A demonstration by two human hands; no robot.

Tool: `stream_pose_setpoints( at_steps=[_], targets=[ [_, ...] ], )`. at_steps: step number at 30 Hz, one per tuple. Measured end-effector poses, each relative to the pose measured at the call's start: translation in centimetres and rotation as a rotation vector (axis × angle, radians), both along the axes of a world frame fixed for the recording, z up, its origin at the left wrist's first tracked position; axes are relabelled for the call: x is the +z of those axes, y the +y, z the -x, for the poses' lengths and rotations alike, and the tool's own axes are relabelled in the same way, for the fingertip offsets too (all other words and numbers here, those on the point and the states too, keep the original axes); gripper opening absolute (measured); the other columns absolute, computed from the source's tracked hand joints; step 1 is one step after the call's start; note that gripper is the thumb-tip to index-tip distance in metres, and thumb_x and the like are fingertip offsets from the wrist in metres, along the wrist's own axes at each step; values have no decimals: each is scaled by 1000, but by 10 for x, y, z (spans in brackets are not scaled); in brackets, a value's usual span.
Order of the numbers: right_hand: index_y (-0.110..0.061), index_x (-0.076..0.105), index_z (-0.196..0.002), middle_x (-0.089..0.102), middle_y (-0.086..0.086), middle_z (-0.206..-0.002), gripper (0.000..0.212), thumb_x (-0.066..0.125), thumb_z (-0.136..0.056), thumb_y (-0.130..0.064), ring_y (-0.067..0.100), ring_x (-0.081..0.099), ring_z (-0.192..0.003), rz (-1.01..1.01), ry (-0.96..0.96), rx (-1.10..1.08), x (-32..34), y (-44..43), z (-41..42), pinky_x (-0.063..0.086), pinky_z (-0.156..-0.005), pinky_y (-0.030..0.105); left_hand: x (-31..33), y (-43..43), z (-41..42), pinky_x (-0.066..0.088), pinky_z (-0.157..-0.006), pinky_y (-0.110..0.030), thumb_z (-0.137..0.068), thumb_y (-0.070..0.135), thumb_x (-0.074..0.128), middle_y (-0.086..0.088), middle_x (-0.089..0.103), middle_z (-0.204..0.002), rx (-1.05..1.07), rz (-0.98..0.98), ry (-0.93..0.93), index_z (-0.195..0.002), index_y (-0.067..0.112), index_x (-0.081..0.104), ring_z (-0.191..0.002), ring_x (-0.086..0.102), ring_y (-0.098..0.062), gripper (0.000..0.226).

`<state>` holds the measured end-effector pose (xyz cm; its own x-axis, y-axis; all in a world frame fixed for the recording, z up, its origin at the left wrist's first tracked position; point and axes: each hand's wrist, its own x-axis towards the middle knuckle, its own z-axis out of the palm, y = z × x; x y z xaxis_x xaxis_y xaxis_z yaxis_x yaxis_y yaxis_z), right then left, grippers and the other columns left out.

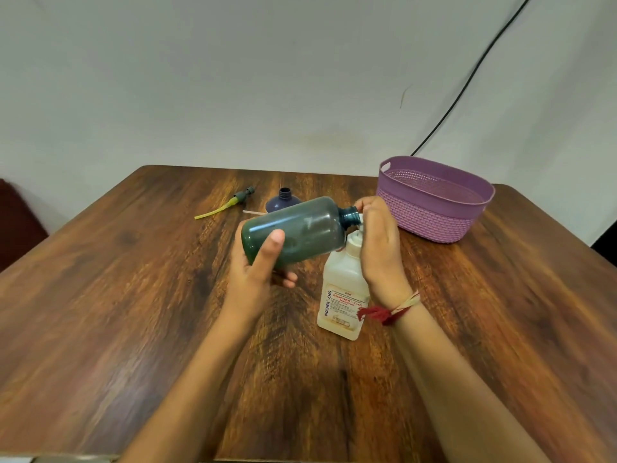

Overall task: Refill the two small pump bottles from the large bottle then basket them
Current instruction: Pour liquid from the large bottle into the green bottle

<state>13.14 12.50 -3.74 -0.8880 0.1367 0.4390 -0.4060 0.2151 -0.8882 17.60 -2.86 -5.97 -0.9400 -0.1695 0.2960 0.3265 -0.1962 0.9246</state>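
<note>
Dark green see-through plastic bottle (300, 228) is lying almost level in the air over the table's middle, cap off, open neck pointing right. Left hand (257, 272) is gripping its base end, thumb across the front, fingers curling underneath. Right hand (377, 242) is curling at the green btl's mouth, fingertips bunched there; can't tell what it's pinching. Just below that mouth, a white square-shouldered plastic bottle (344, 289) is standing upright, top partly hidden by the right palm. Red lettering on its label is reading "BIOCHEK-CHG" w/ "Handrub" under it; smaller print is too blurry. Red-and-cream thread band (384, 312) is sitting on the right wrist. Behind the green btl, a squat navy plastic bottle (282, 202) is standing w/ neck open. Left of it, a grey pump head w/ yellow-green tube (242, 197) is lying flat. Oval purple woven-look plastic basket (434, 215) is sitting back right on the dark wood-grain table (133, 279). Black cable (467, 78) is running down the wall.
</note>
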Motion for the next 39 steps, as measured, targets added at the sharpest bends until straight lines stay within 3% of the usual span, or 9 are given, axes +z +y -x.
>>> stream_pose_setpoints(
  at_steps=[4, 8, 11, 17, 21, 23, 29, 34, 39],
  targets=[
    [-11, 59, -81, 65, 9, -67, 77, 20, -84, -77, 28, 63, -70, -67, -66, 66, -5, 1, 8, 49, -74, 49, 4, 1, 4, 50, -45, -21, -57, 79, 66, -11, 63, -96, 40, -17, -29, -127, 8, 46, -52, 58, -13, 102],
    [-14, 53, -91, 56, 6, -80, 32, 28, -92, -34, 11, 57, -63, 40, -17, 149, -1, 3, 10, 48, -56, 36, 4, 3, 5, 49, -44, -20, -54, 80, 66, -11, 63, -99, 36, -22, -65, -126, 11, 49, -51, 58, -11, 101],
    [-22, 48, -84, 47, 4, -83, 17, 32, -85, -29, 6, 51, -64, 72, 1, 148, 1, 2, 8, 45, -53, 29, 3, 3, 4, 49, -44, -19, -51, 81, 67, -8, 64, -97, 43, -22, -75, -123, 13, 51, -51, 58, -11, 100],
    [-13, 58, -95, 64, 8, -71, 67, 21, -87, -68, 19, 62, -61, -38, -62, 136, 0, 1, 14, 49, -65, 41, 5, 1, 7, 49, -44, -20, -66, 66, 57, -6, 64, -95, 44, -21, -74, -124, 17, 51, -50, 57, -11, 76],
    [-24, 54, -88, 54, 9, -88, 30, 30, -88, -41, 20, 55, -71, 63, -51, 162, -3, 2, 15, 46, -58, 41, 7, 5, 4, 47, -41, -19, -67, 89, 41, -8, 68, -93, 19, -78, -122, -111, 26, 56, -47, 56, -10, 78],
    [-32, 52, -85, 51, 3, -87, 20, 33, -82, -38, 23, 51, -77, 52, -37, 150, -4, 3, 15, 46, -64, 48, 8, 4, 5, 46, -40, -18, -82, 78, 26, -10, 66, -95, 19, -90, -148, -108, 25, 55, -46, 54, -9, 66],
    [-25, 58, -104, 64, 1, -82, 60, 25, -85, -72, 16, 62, -68, -5, -104, 140, 4, 2, 11, 50, -71, 45, 13, 3, 8, 44, -40, -19, -83, 63, 28, -9, 66, -94, 15, -55, -132, -113, 25, 58, -47, 53, -9, 57],
    [-19, 50, -93, 48, 12, -92, 20, 31, -94, -23, 11, 53, -62, 112, -67, 231, 5, 3, 9, 45, -48, 27, 13, 6, 8, 44, -40, -18, -81, 63, 31, -8, 65, -95, 21, -79, -154, -109, 24, 55, -47, 53, -9, 54],
    [-15, 54, -98, 53, 13, -92, 27, 32, -99, -31, 12, 55, -58, 88, -87, 223, 8, 2, 11, 46, -51, 28, 15, 5, 8, 44, -40, -18, -81, 63, 30, -8, 64, -93, 30, -71, -152, -109, 23, 55, -47, 53, -9, 55]
  ],
)
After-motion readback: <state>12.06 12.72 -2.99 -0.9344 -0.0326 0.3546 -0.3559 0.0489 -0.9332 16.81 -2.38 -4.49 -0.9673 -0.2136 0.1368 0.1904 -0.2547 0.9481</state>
